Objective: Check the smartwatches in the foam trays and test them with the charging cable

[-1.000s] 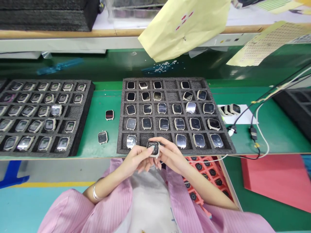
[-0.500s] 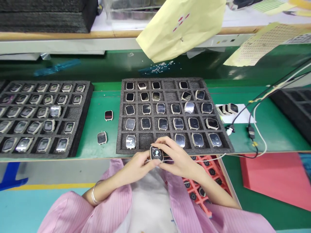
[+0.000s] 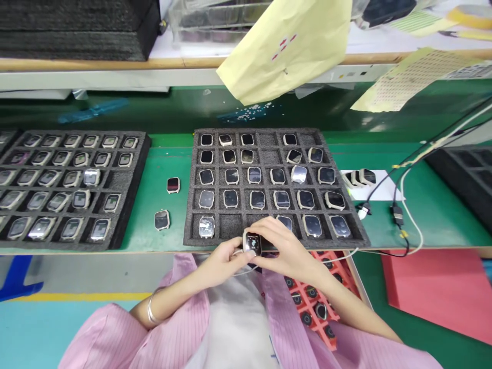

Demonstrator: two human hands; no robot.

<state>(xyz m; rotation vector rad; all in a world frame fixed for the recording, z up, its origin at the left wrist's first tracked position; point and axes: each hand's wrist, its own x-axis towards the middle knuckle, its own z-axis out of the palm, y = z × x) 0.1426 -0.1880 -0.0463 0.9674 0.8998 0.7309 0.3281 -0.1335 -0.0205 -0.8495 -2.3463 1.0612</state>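
A smartwatch body (image 3: 252, 243) without a strap, its dark screen lit with a dial, is held between both hands at the table's front edge. My left hand (image 3: 225, 262) grips its left side and lower edge, thumb on the front. Fingers of my right hand (image 3: 282, 252) close over its top and right side. A white cable runs by the hands; whether it touches the watch's back is hidden. Just beyond lies a dark foam tray (image 3: 231, 225) with watch bodies in most of its compartments. Part of its front row is covered by my right hand.
Two loose watches, one upper (image 3: 173, 185) and one lower (image 3: 162, 220), lie left of the tray. Another filled foam tray (image 3: 128, 192) stands farther left. Several watches (image 3: 363, 177) rest on white paper at right, near black and white cables (image 3: 408, 205). A red tray (image 3: 313, 292) sits below the edge.
The watch has turned slightly in my fingers and shifted a little to the right. Both hands keep hold of it. The view has tilted slightly.
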